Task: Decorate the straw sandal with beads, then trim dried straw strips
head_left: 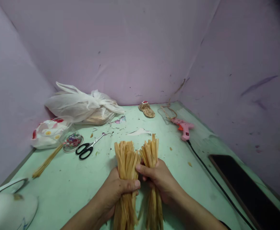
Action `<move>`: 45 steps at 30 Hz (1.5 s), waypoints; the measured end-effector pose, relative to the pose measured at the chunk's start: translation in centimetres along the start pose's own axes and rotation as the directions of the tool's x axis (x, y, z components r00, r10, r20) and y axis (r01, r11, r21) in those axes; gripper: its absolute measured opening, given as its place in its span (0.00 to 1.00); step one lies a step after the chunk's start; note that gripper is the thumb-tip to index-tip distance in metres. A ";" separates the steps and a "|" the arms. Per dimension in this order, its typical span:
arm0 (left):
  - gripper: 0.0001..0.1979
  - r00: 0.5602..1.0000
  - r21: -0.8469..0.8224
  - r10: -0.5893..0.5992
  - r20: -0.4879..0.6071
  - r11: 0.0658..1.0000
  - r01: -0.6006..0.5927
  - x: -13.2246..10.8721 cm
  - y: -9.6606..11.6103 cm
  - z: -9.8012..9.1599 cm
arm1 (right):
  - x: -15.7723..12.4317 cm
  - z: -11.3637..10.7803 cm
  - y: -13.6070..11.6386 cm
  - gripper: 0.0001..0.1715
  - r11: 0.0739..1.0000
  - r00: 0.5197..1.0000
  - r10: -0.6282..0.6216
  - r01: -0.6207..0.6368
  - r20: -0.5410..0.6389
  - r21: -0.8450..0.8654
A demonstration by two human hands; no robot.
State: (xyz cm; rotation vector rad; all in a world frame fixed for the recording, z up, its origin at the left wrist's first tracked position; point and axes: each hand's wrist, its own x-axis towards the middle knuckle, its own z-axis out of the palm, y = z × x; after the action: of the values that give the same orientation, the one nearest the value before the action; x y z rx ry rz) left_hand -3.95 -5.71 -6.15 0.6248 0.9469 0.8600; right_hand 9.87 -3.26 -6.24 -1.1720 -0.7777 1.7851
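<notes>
My left hand (120, 188) is closed around a thick bundle of dry, straw-coloured fibre strips (125, 156), thumb across the front. In my right hand (160, 179) is a thinner bundle of the same strips (151, 153), gripped between thumb and fingers. Both bundles stand roughly upright side by side, with their upper ends close together. Their lower ends hang down past the bottom edge of the view. The right thumb tip lies close against the left bundle's edge; whether it touches I cannot tell.
Black-handled scissors (90, 147), a clear dish of beads (73, 142) and a fibre bunch (47, 161) lie left. Behind are a white plastic bag (82, 103) and a small woven piece (147, 109). A pink glue gun (184, 127) and a dark flat slab (245, 188) lie right. A white bowl (10, 209) sits front left.
</notes>
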 end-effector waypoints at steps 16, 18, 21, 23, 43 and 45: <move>0.23 0.984 -0.142 0.107 -0.139 0.982 -0.127 0.2 0.5 0.0 | 0.1 -0.2 0.3 0.16 1.000 0.999 -0.018 0.019 0.032 -0.014; 0.23 0.987 -0.121 0.123 -0.106 0.983 -0.136 0.2 0.2 0.1 | -0.2 0.2 0.5 0.16 0.998 0.992 -0.053 0.048 0.114 0.045; 0.23 0.986 -0.101 0.117 -0.118 0.986 -0.129 0.0 0.2 0.1 | -0.5 0.6 0.4 0.16 0.998 0.994 -0.036 0.031 0.103 0.051; 0.22 0.982 -0.114 0.112 -0.152 0.985 -0.130 0.0 0.3 0.1 | -0.4 0.6 0.2 0.12 1.000 1.000 -0.009 0.009 0.029 0.009; 0.22 0.976 -0.107 0.099 -0.195 0.987 -0.121 0.0 0.4 0.2 | -0.3 0.1 0.4 0.24 0.993 0.978 -0.075 0.091 0.193 -0.076; 0.21 0.978 -0.139 0.101 -0.184 0.982 -0.128 0.0 0.4 0.1 | -0.2 0.0 0.4 0.21 0.996 0.981 -0.061 0.073 0.184 -0.057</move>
State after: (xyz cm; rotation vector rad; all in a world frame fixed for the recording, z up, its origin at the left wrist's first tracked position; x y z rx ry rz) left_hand -3.98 -5.52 -5.81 0.4822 1.0010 1.0939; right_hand 9.76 -3.61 -6.43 -1.0198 -0.9763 1.8407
